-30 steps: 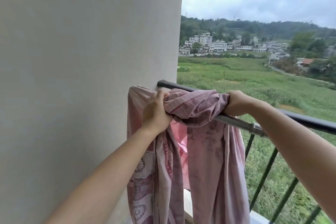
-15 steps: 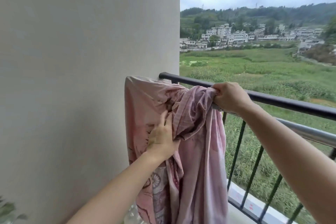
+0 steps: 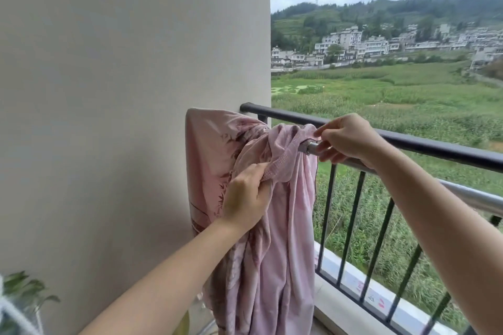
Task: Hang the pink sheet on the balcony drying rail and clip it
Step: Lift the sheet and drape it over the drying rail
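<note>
Head view: the pink sheet [image 3: 285, 226] hangs bunched over the end of the silver drying rail [image 3: 476, 198], beside the wall [image 3: 122, 90]. The left hand [image 3: 247, 196] has its fingers [image 3: 255, 171] curled round a fold of the sheet. The right hand [image 3: 351, 139] pinches the sheet's edge at the rail.

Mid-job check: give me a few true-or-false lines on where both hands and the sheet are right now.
1. The left hand grips a bunched fold of the pink sheet below the rail. True.
2. The sheet is spread flat along the whole silver drying rail. False: it hangs bunched at the wall end.
3. The right hand pinches the sheet's edge where it meets the rail. True.
4. A clip holds the sheet on the rail. False: no clip shows anywhere.
</note>
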A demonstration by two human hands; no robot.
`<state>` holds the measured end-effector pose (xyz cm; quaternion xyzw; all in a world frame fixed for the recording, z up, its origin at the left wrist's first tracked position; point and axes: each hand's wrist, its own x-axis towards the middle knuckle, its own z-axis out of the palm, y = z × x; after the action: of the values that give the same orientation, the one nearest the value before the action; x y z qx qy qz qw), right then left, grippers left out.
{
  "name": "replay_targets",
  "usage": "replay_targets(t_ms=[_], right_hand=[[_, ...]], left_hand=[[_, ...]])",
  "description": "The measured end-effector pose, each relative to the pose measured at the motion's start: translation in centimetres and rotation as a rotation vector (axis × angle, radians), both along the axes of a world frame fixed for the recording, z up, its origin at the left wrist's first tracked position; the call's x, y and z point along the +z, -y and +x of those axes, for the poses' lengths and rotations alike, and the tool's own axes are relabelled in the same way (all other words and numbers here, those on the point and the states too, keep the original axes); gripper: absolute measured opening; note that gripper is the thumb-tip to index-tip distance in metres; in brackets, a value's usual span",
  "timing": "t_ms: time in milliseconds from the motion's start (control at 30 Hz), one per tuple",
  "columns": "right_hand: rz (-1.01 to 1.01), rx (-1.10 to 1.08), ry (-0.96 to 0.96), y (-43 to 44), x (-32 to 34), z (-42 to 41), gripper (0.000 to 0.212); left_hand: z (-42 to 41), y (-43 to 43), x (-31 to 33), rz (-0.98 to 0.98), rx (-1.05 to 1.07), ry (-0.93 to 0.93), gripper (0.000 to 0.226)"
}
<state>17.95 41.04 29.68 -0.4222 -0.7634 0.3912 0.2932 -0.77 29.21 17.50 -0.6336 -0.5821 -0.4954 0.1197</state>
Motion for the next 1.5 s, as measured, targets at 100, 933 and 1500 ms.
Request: replay_targets(t_ms=[100, 933, 1500], right_hand=[[0.021, 0.012, 0.083, 0.9, -1.1, -0.7, 0.028], [0.35, -0.455, 0.216, 4.2, -3.6, -7.1, 0.036], [0.297, -1.002, 0.325, 6.3, -2.2, 7.0, 0.051]], left_hand=[[1.4, -1.2, -0.2, -0.054, -0.148, -0.184, 0.019], [-13.1, -15.3, 9.5, 0.148, 0.106, -0.143, 0.026], [-1.7, -14.9, 7.5, -0.274, -0.232, -0.268, 0.04]])
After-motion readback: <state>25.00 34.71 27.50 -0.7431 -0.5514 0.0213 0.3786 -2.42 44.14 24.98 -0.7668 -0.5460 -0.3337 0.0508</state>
